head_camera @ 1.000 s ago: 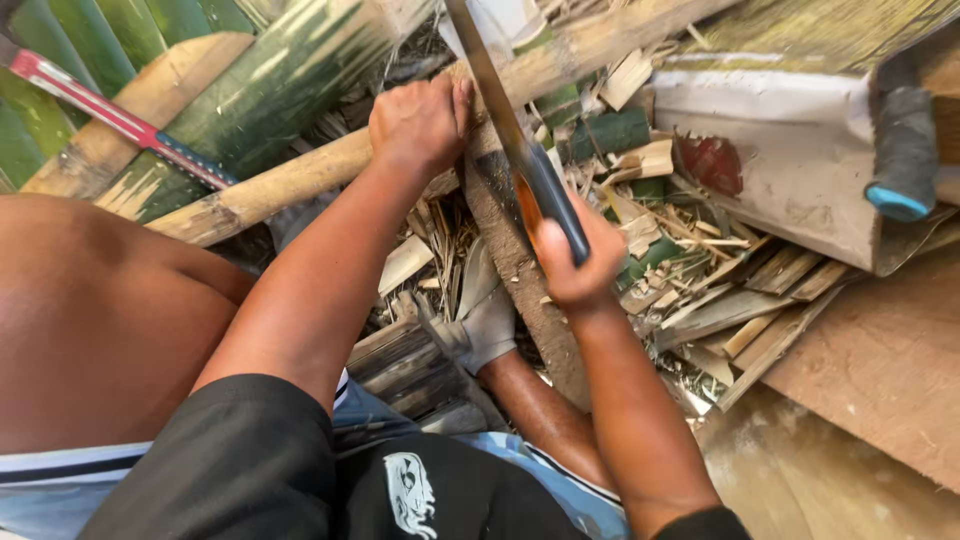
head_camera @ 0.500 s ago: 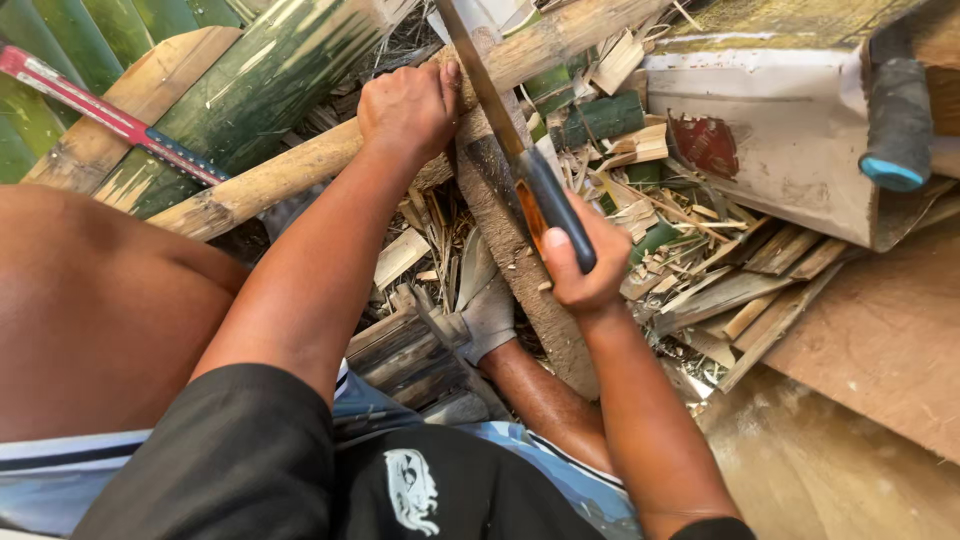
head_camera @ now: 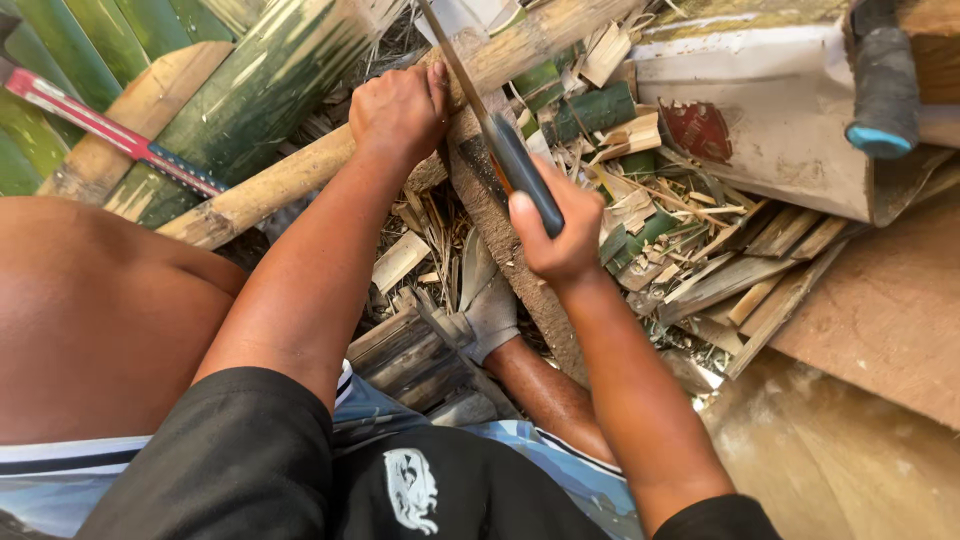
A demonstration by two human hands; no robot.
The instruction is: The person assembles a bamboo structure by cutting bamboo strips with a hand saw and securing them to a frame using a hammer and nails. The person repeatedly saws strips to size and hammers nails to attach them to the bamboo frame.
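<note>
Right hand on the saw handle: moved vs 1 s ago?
Yes. The right hand has pushed the saw forward, closer to the bamboo pole and left hand.

1. Bamboo pole [head_camera: 300, 170]: dry, matt tan wood, rough skin.
2. Knife [head_camera: 505, 150]: dull metal blade, smooth dark plastic handle.
3. Far-left green bamboo [head_camera: 240, 90]: glossy, streaked.
4. Splinters [head_camera: 690, 260]: rough, fibrous wood.

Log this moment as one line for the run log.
left hand: gripping bamboo pole | right hand: holding knife, blade on pole | around: bamboo scraps, red saw
</note>
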